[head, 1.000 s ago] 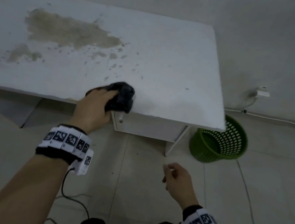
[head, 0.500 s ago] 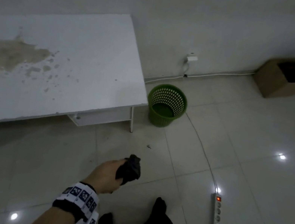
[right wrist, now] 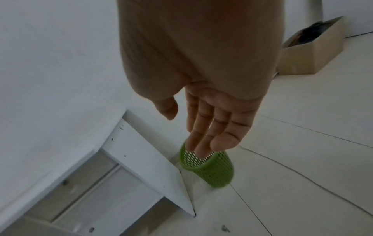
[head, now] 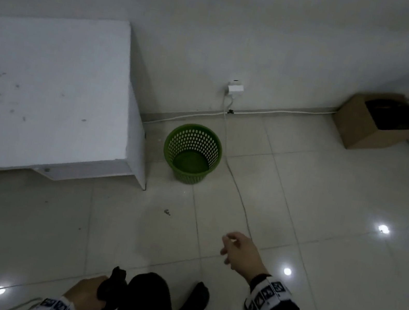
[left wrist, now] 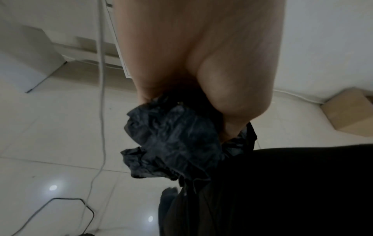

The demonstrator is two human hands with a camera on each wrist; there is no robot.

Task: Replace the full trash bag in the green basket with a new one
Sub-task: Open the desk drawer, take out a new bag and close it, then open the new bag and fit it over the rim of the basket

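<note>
The green perforated basket (head: 192, 152) stands on the floor by the right end of the white table, with no bag in it; the right wrist view shows the basket (right wrist: 212, 169) beyond my fingers. My left hand (head: 91, 292) hangs low beside my leg and grips a crumpled black trash bag (head: 112, 286). In the left wrist view the trash bag (left wrist: 173, 140) bulges out below my left hand (left wrist: 201, 102). My right hand (head: 236, 248) reaches forward over the floor tiles, empty, and the right hand (right wrist: 207, 127) has relaxed, nearly straight fingers.
The white table (head: 45, 88) fills the left side. A white cable (head: 233, 184) runs from a wall socket (head: 235, 89) across the floor past the basket. A cardboard box (head: 375, 122) with dark contents sits at the back right wall. My dark-clothed legs (head: 152, 307) are below.
My left hand lifted the black bag off the table edge and dropped to my side. My view swung right toward the basket. My right hand came up and forward.
</note>
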